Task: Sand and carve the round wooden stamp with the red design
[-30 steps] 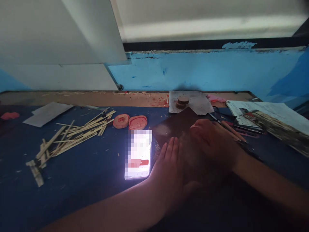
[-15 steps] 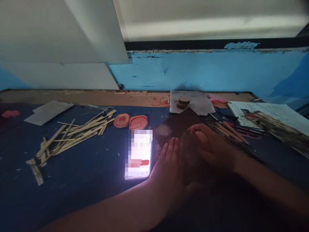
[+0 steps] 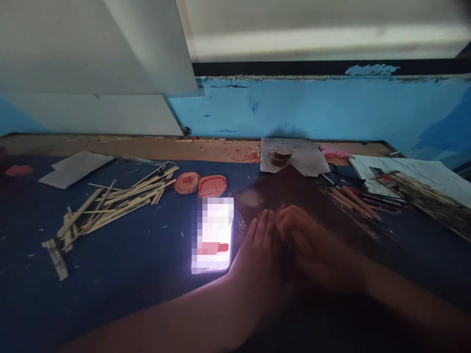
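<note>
My left hand [image 3: 255, 264] lies flat on a dark brown sheet [image 3: 294, 189], its fingers stretched forward and close together. Beside it my right hand [image 3: 312, 242] is closed and pressed down low over the same sheet. Whatever the right fingers grip is hidden and too dark to name. A pale dusty patch marks the sheet beyond my left fingertips. Just left of that hand lies a lit phone [image 3: 215, 230], its screen partly pixelated. Small shavings [image 3: 242, 230] are scattered between the phone and the sheet.
Thin wooden sticks [image 3: 121, 206] are heaped at left. Behind the phone lie two reddish carved pieces [image 3: 187, 183]. Two stacked brown discs [image 3: 281, 156] rest on white paper [image 3: 312, 164]. Wooden-handled tools [image 3: 355, 201] lie at right, near papers [image 3: 415, 171]. A blue wall [image 3: 294, 108] stands behind.
My right hand has slid left and nearer to me across the brown sheet, closer to my left hand, uncovering more of the sheet and tools at right. My left hand stays in place.
</note>
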Demonstrator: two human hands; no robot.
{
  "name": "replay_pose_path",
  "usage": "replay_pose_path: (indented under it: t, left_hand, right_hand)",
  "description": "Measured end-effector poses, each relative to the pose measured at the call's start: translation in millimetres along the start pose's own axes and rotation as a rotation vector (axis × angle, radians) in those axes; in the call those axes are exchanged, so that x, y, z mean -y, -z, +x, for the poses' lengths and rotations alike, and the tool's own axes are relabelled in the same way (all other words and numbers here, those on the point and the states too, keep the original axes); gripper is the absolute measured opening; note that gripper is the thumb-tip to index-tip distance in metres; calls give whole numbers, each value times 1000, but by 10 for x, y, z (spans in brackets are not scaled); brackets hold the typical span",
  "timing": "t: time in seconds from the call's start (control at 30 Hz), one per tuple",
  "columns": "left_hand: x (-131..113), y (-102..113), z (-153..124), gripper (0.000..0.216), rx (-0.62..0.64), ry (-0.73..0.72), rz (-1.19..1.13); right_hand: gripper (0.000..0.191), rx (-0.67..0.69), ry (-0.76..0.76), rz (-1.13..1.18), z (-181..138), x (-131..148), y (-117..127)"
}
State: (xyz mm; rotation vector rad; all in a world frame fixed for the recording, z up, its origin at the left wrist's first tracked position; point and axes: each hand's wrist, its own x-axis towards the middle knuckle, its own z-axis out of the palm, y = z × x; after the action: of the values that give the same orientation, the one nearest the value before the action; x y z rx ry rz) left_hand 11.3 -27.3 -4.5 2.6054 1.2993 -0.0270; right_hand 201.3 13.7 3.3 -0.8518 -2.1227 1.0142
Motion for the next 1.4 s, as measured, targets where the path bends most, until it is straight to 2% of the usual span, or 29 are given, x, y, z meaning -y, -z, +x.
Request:
replay_pose_path:
  t: [0.07, 0.17, 0.3, 0.43, 0.57, 0.7, 0.73, 0.87, 1.0, 1.03, 1.13, 1.23, 1.27, 1.37, 1.4]
  left_hand:
    - [-3, 12, 1, 98, 18, 4, 2]
    - [1, 7, -1, 105, 5, 31, 12]
    - [13, -43, -4, 99, -11, 11, -6]
    - [6, -61, -1, 108, -34, 43, 16]
    - [2, -34, 6, 100, -12, 24, 27]
    - [7, -24, 12, 107, -7, 30, 34]
    - [6, -23, 13, 107, 0, 30, 34]
    - [-7, -12, 16, 104, 12, 25, 36]
    - [-14, 3, 20, 110, 28, 45, 39]
    - [-13, 3, 21, 110, 29, 43, 34]
    - [-6, -8, 20, 106, 14, 25, 25]
    - [-4, -26, 18, 107, 1, 45, 31]
    - [-5, -29, 17, 106, 1, 50, 35]
    - [-11, -24, 17, 105, 5, 33, 45]
    - [-14, -20, 16, 105, 5, 33, 48]
  right_hand:
    - [40, -26, -3, -111, 15, 17, -17]
    - [41, -177, -32, -211, 31, -4, -16]
    - [44, -23, -61, -90, 8, -6, -11]
    - [45, -195, -106, -62, -5, 33, -8]
    - [42, -89, -147, -9, 9, 42, -28]
    - [43, -289, -146, -195, 40, -30, 2]
    - [43, -301, -160, -199, 42, -42, 7]
    - [42, -171, -198, -14, 23, -50, -3]
    - [37, -358, -233, -31, 11, -53, -12]
    - [37, -342, -227, -28, 11, -48, -18]
    - [39, -170, -202, -4, 20, -22, -30]
    - [38, -359, -231, -93, 32, -18, -26]
    - [38, -385, -241, -101, 33, -24, -27]
    - [41, -208, -240, -12, 31, -48, -36]
    - [40, -229, -219, 5, 32, -55, -37]
